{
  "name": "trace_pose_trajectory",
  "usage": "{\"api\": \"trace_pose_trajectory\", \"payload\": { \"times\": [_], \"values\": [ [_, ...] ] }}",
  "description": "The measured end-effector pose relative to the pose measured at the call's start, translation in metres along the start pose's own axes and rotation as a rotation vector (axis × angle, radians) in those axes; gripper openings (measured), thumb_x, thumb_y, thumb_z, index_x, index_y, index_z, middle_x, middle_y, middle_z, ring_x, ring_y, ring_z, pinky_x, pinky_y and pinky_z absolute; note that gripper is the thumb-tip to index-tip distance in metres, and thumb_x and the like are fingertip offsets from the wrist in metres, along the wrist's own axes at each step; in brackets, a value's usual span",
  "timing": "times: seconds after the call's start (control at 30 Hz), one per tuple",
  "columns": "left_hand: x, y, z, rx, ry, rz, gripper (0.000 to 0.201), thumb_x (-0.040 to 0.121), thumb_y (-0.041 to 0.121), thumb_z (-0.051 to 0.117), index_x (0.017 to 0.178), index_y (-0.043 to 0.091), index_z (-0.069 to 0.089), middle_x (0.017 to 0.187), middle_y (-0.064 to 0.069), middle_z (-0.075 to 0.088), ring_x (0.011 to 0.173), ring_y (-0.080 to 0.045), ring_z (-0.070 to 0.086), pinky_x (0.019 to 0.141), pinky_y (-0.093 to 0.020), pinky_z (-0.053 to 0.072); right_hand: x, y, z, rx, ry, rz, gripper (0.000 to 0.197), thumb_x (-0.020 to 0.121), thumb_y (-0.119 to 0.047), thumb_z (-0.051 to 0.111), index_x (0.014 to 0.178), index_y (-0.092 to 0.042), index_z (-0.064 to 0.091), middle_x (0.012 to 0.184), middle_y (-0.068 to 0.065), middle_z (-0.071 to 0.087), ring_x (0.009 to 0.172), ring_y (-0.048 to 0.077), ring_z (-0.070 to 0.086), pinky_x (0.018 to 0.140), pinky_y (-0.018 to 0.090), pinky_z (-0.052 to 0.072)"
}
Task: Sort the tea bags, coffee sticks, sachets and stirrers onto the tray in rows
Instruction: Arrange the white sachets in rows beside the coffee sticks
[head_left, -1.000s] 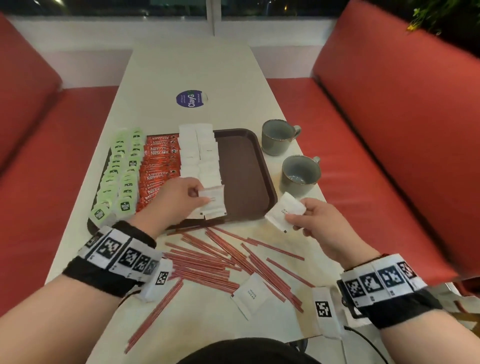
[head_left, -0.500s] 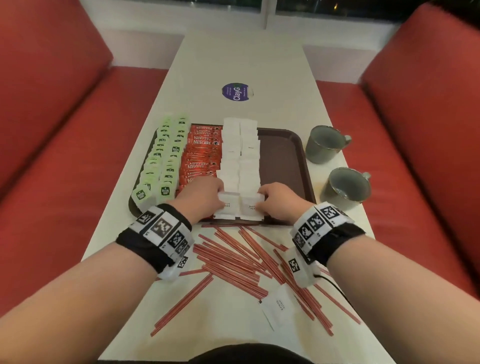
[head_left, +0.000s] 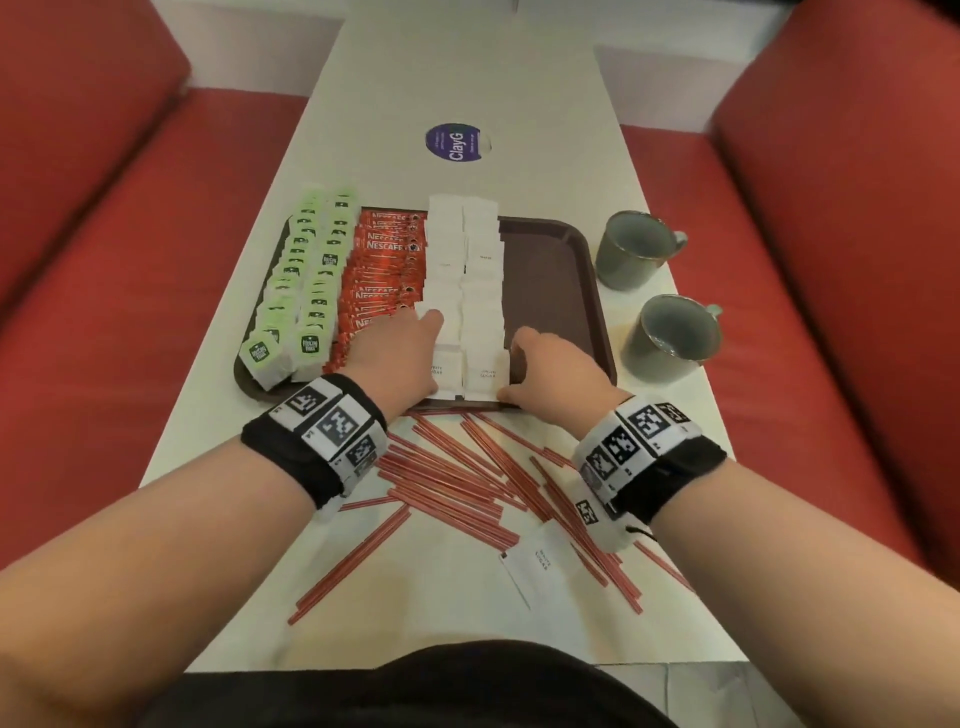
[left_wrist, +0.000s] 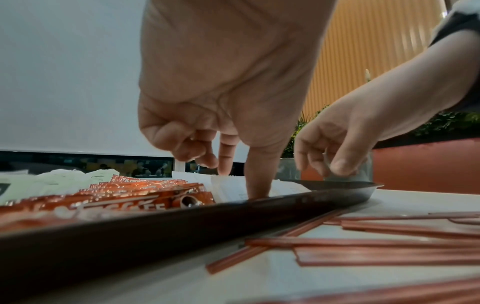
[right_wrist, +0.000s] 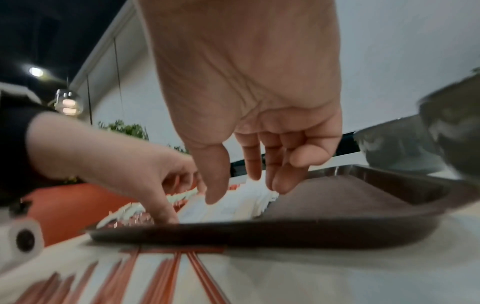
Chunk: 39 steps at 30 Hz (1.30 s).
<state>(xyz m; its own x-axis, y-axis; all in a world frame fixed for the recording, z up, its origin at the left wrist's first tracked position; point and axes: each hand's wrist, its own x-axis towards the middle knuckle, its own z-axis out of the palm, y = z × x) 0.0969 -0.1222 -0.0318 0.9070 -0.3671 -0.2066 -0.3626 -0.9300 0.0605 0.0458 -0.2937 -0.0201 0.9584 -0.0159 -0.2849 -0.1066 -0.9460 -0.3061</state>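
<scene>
The brown tray (head_left: 550, 291) holds two rows of green tea bags (head_left: 306, 280), a row of red coffee sticks (head_left: 384, 270) and two columns of white sugar sachets (head_left: 467, 260). My left hand (head_left: 415, 338) rests on the near end of the left sachet column, thumb (left_wrist: 257, 185) and forefinger pressing down, nothing held. With straight fingers, my right hand (head_left: 535, 353) touches the outer edge of the right column; its palm is empty (right_wrist: 249, 123). Red stirrers (head_left: 467, 478) lie scattered on the table before the tray, with one loose sachet (head_left: 537, 564) among them.
Two grey cups (head_left: 631, 249) (head_left: 675, 338) stand right of the tray. The right third of the tray is bare. A round purple sticker (head_left: 457, 143) sits farther up the white table. Red sofa seats flank both sides.
My right hand carried a sachet to the tray and let it go at the near end of the right column. Both hands now lie at the outer sides of the sachet columns.
</scene>
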Motion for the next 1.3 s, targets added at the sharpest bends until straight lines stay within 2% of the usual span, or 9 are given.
{"api": "trace_pose_trajectory", "payload": {
  "times": [0.27, 0.33, 0.47, 0.57, 0.73, 0.97, 1.07, 1.2, 1.3],
  "values": [
    [-0.015, 0.009, -0.013, -0.071, 0.054, 0.027, 0.067, 0.081, 0.041, 0.07, 0.135, 0.017, 0.041, 0.128, -0.01, 0.048, 0.116, -0.031, 0.047, 0.093, -0.042, 0.046, -0.099, 0.027, -0.012, 0.15, -0.024, -0.058, 0.022, 0.079, -0.032, 0.074, 0.096, -0.029, 0.059, 0.086, -0.015, 0.053, 0.072, 0.001, 0.048, 0.066, 0.021, 0.037],
    [-0.03, 0.025, -0.016, -0.163, 0.062, 0.126, 0.064, 0.082, 0.043, 0.068, 0.137, 0.021, 0.041, 0.132, -0.007, 0.048, 0.121, -0.028, 0.044, 0.098, -0.041, 0.042, -0.124, 0.039, 0.001, 0.126, -0.082, -0.025, 0.021, 0.076, -0.03, 0.074, 0.094, -0.027, 0.062, 0.084, -0.014, 0.053, 0.072, 0.005, 0.049, 0.067, 0.023, 0.039],
    [-0.065, 0.068, -0.003, -0.287, -0.101, 0.431, 0.048, 0.084, 0.043, 0.066, 0.127, 0.026, 0.054, 0.124, 0.003, 0.053, 0.118, -0.018, 0.043, 0.097, -0.032, 0.038, -0.157, 0.059, 0.028, 0.061, -0.079, 0.043, 0.02, 0.077, -0.032, 0.07, 0.095, -0.027, 0.061, 0.092, -0.011, 0.055, 0.074, 0.008, 0.047, 0.06, 0.016, 0.032],
    [-0.076, 0.089, 0.016, -0.179, -0.233, 0.648, 0.052, 0.079, 0.049, 0.069, 0.123, 0.025, 0.056, 0.116, 0.004, 0.057, 0.109, -0.016, 0.043, 0.091, -0.029, 0.038, -0.169, 0.067, 0.042, 0.059, -0.01, 0.067, 0.023, 0.08, -0.038, 0.067, 0.098, -0.026, 0.062, 0.094, -0.011, 0.056, 0.082, 0.01, 0.049, 0.068, 0.023, 0.035],
    [-0.081, 0.097, 0.031, 0.017, -0.306, 0.773, 0.061, 0.071, 0.051, 0.072, 0.124, 0.027, 0.053, 0.109, 0.005, 0.055, 0.1, -0.016, 0.041, 0.085, -0.035, 0.043, -0.175, 0.063, 0.054, 0.027, -0.039, 0.048, 0.032, 0.078, -0.049, 0.065, 0.094, -0.023, 0.058, 0.088, -0.008, 0.053, 0.083, 0.013, 0.05, 0.069, 0.027, 0.038],
    [-0.082, 0.097, 0.036, 0.009, -0.27, 0.807, 0.048, 0.074, 0.04, 0.073, 0.113, 0.022, 0.054, 0.108, 0.003, 0.052, 0.1, -0.017, 0.039, 0.083, -0.034, 0.04, -0.169, 0.055, 0.061, 0.048, -0.043, 0.068, 0.038, 0.079, -0.051, 0.064, 0.104, -0.025, 0.056, 0.098, -0.006, 0.055, 0.09, 0.015, 0.055, 0.072, 0.028, 0.041],
    [-0.084, 0.097, 0.035, -0.094, -0.257, 0.792, 0.032, 0.077, 0.032, 0.071, 0.102, 0.019, 0.056, 0.1, 0.003, 0.054, 0.091, -0.012, 0.036, 0.075, -0.025, 0.028, -0.162, 0.055, 0.057, 0.048, -0.049, 0.075, 0.034, 0.079, -0.045, 0.064, 0.104, -0.023, 0.057, 0.097, -0.005, 0.055, 0.091, 0.017, 0.055, 0.071, 0.029, 0.041],
    [-0.083, 0.079, 0.017, -0.413, -0.316, 0.584, 0.012, 0.086, 0.025, 0.065, 0.082, 0.021, 0.055, 0.084, 0.005, 0.057, 0.08, -0.013, 0.048, 0.07, -0.028, 0.038, -0.159, 0.062, 0.052, 0.081, -0.043, 0.094, 0.029, 0.079, -0.035, 0.064, 0.106, -0.026, 0.059, 0.093, -0.008, 0.054, 0.086, 0.014, 0.054, 0.069, 0.025, 0.041],
    [-0.081, 0.048, 0.0, -0.643, -0.205, 0.336, 0.012, 0.086, 0.025, 0.066, 0.079, 0.026, 0.057, 0.083, 0.01, 0.062, 0.079, -0.01, 0.057, 0.068, -0.022, 0.044, -0.16, 0.067, 0.051, 0.111, -0.024, 0.086, 0.029, 0.082, -0.032, 0.063, 0.11, -0.025, 0.059, 0.1, -0.007, 0.057, 0.092, 0.013, 0.055, 0.079, 0.026, 0.045]
  ]
}}
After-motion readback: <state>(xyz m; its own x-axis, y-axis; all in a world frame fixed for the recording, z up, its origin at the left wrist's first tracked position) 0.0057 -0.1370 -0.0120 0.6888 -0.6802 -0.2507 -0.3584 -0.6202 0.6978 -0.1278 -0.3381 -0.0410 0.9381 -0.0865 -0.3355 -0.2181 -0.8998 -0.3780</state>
